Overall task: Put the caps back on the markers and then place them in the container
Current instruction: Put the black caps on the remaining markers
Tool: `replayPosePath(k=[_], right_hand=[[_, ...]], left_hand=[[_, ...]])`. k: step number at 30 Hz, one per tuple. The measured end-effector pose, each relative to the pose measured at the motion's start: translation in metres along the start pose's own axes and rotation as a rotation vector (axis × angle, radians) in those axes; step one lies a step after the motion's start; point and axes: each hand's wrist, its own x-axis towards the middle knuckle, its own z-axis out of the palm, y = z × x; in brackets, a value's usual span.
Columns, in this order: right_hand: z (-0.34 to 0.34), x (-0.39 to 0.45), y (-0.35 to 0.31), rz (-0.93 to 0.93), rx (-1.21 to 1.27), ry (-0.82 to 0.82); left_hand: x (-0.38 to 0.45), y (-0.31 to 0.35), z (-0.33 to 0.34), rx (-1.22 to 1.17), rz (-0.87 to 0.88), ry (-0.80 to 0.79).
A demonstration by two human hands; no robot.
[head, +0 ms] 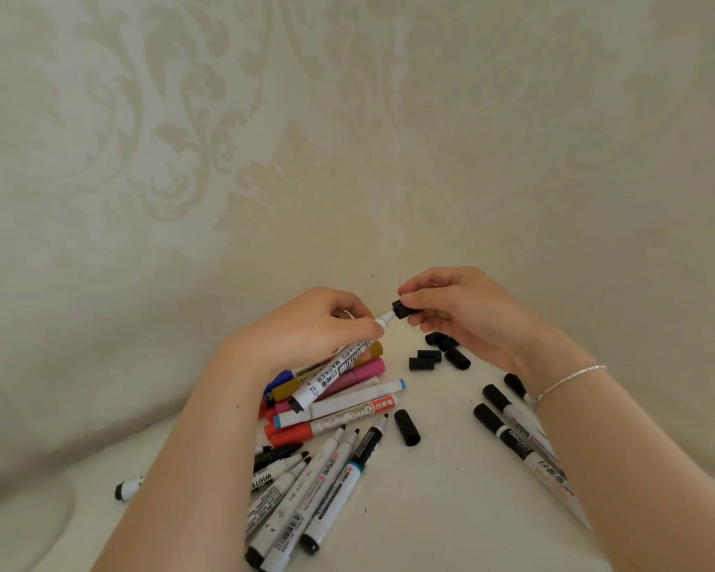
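My left hand grips a white whiteboard marker near its tip, the barrel slanting down to the left. My right hand pinches a black cap right at the marker's tip; the cap touches or partly covers the tip. Below lies a pile of coloured markers. Several uncapped white markers lie nearer to me. Three capped black markers lie under my right forearm. Loose black caps sit beneath my right hand, and one black cap lies alone in the middle. No container is in view.
A white table surface meets patterned cream wallpaper close behind my hands. One capped marker lies apart at the left, beside my left forearm. My right wrist wears a thin silver bracelet.
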Motion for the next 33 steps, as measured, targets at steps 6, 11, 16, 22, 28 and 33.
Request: replayPosePath(k=[6,11,16,22,28,33], right_hand=[[0.0001,-0.0008,-0.0007,0.031,0.106,0.0],[-0.0041,-0.0026,-0.0032,0.092,0.324,0.002],[-0.0018,-0.0035,-0.0045,0.099,0.419,0.002],[-0.0019,-0.0021,-0.0045,0.056,0.425,0.023],[0.0014,-0.0019,-0.0046,0.032,0.3,-0.048],[0.0043,-0.0023,-0.0043,0.048,0.318,-0.08]], left_hand=[[-0.0012,-0.0014,-0.0019,0.005,-0.005,0.0],[-0.0006,-0.0055,-0.0065,0.023,-0.031,0.045],[-0.0007,-0.0018,-0.0047,0.008,-0.014,0.021],[-0.0014,0.003,-0.0022,0.007,-0.002,-0.005],[-0.0009,0.0025,-0.0022,-0.012,-0.005,-0.017],[-0.0009,0.0006,-0.0029,-0.023,-0.005,-0.014]])
